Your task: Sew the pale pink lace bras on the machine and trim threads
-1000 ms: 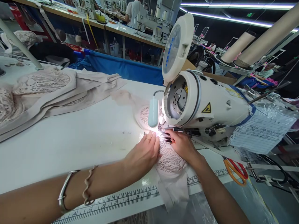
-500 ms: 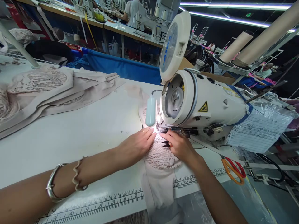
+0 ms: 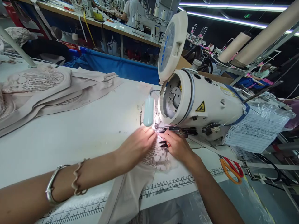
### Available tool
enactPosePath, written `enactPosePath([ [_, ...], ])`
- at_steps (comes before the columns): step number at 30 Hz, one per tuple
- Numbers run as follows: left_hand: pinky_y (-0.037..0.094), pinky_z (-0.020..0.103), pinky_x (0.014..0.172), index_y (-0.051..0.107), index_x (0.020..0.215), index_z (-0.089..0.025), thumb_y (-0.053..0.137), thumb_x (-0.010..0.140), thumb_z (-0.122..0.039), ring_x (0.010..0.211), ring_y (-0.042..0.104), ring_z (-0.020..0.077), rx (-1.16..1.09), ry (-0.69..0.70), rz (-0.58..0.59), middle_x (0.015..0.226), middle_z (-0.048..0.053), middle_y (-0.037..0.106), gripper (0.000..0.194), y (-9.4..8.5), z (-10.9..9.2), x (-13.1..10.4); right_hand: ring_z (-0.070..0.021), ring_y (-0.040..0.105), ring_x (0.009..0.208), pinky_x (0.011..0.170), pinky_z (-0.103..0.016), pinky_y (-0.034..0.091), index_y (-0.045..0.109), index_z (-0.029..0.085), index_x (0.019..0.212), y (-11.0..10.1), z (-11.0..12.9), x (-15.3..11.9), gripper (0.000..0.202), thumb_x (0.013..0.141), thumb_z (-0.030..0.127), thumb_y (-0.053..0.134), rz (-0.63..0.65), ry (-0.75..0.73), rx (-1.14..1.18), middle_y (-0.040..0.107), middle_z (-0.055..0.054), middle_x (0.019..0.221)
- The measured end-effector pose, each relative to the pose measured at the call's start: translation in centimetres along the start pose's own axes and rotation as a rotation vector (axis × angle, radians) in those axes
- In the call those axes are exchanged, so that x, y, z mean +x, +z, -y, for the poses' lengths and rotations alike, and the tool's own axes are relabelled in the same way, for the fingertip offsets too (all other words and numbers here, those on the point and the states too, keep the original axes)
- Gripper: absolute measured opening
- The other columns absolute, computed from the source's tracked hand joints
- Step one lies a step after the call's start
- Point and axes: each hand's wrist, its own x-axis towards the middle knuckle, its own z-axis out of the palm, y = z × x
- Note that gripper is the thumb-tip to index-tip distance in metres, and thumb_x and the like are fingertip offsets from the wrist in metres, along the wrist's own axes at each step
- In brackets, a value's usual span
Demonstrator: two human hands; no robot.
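A pale pink lace garment piece (image 3: 158, 158) lies under the needle area of a white sewing machine (image 3: 215, 96), its plain fabric band (image 3: 127, 194) hanging over the table's front edge. My left hand (image 3: 137, 144) pinches the lace just left of the presser foot, fingertips bent and bunched. In my right hand (image 3: 178, 146) is a pair of thread snips (image 3: 164, 143), black blades pointing left out of the curled fingers. That hand's fingertips also rest on the lace beside the foot. A small light-blue lamp (image 3: 149, 112) shines on the stitching spot, which the fingers partly hide.
More beige lace garments (image 3: 46, 90) are heaped on the left of the white table (image 3: 93, 133). Orange-handled scissors (image 3: 230, 171) hang near the right edge. A ruler strip (image 3: 168, 186) runs along the front. Thread cones (image 3: 233, 48) stand behind the machine; a person (image 3: 130, 14) sits farther back.
The lace has turned and shifted, its lower band swinging left across the ruler. My left hand's fingers have bunched up and its back has lifted. The dial inside the machine's open end has rotated.
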Motion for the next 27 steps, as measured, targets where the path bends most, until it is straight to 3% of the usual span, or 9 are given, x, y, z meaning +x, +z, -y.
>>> enactPosePath([
  [5, 0.054, 0.042, 0.088, 0.062, 0.103, -0.014, 0.040, 0.101, -0.010, 0.098, 0.061, 0.0227, -0.229, 0.047, 0.000, 0.106, 0.012, 0.066, 0.022, 1.2, -1.1, -0.6, -0.0175, 0.067, 0.091, 0.078, -0.026, 0.055, 0.069, 0.021, 0.123, -0.1, -0.5, -0.5, 0.060, 0.074, -0.004, 0.043, -0.007, 0.042, 0.147, 0.071, -0.006, 0.104],
  [9, 0.052, 0.043, 0.092, 0.063, 0.097, -0.014, 0.043, 0.101, -0.010, 0.100, 0.062, 0.0235, -0.239, 0.072, 0.062, 0.107, 0.012, 0.068, 0.021, 0.5, -0.1, -0.6, -0.0173, 0.068, 0.088, 0.075, -0.025, 0.054, 0.074, 0.021, 0.103, -0.4, -0.9, -0.7, 0.043, 0.078, -0.002, 0.048, -0.021, 0.029, 0.159, 0.072, -0.005, 0.098],
  [12, 0.051, 0.041, 0.091, 0.063, 0.104, -0.014, 0.045, 0.102, -0.014, 0.098, 0.062, 0.0233, -0.261, 0.073, 0.076, 0.106, 0.012, 0.068, 0.018, 0.0, 0.3, -0.4, -0.0192, 0.068, 0.101, 0.086, -0.029, 0.054, 0.072, 0.022, 0.096, -0.6, -0.8, -0.6, 0.044, 0.076, -0.005, 0.045, -0.009, -0.025, 0.083, 0.072, -0.005, 0.115],
  [14, 0.051, 0.039, 0.091, 0.062, 0.112, -0.015, 0.043, 0.103, -0.015, 0.098, 0.061, 0.0224, -0.303, 0.099, 0.069, 0.107, 0.011, 0.068, 0.021, -0.1, 0.7, -0.3, -0.0213, 0.065, 0.111, 0.093, -0.033, 0.052, 0.071, 0.022, 0.097, -0.7, -0.7, -0.4, 0.047, 0.074, -0.008, 0.042, -0.036, -0.123, 0.035, 0.071, -0.005, 0.125],
  [18, 0.050, 0.037, 0.089, 0.064, 0.117, -0.018, 0.037, 0.106, -0.021, 0.097, 0.061, 0.0216, -0.363, 0.186, 0.095, 0.105, 0.010, 0.067, 0.029, 0.1, 2.6, 0.1, -0.0243, 0.063, 0.113, 0.095, -0.039, 0.050, 0.069, 0.020, 0.099, -0.4, -0.8, -0.2, 0.052, 0.071, -0.012, 0.039, -0.142, -0.283, 0.015, 0.075, -0.005, 0.116],
  [23, 0.048, 0.030, 0.076, 0.068, 0.108, -0.018, 0.032, 0.108, -0.033, 0.086, 0.061, 0.0189, -0.346, 0.152, 0.171, 0.107, 0.010, 0.066, 0.039, 0.2, 4.8, 0.7, -0.0246, 0.064, 0.106, 0.088, -0.039, 0.053, 0.069, 0.019, 0.106, -0.1, -0.9, -0.1, 0.058, 0.068, -0.012, 0.039, -0.160, -0.295, -0.006, 0.076, -0.004, 0.116],
  [27, 0.045, 0.031, 0.077, 0.067, 0.099, -0.018, 0.035, 0.108, -0.030, 0.080, 0.058, 0.0179, -0.245, 0.057, 0.144, 0.103, 0.007, 0.068, 0.035, 0.2, 4.7, 0.7, -0.0245, 0.065, 0.106, 0.089, -0.041, 0.055, 0.068, 0.019, 0.114, -0.1, -0.7, 0.1, 0.061, 0.070, -0.011, 0.038, -0.164, -0.281, -0.024, 0.074, -0.005, 0.120],
])
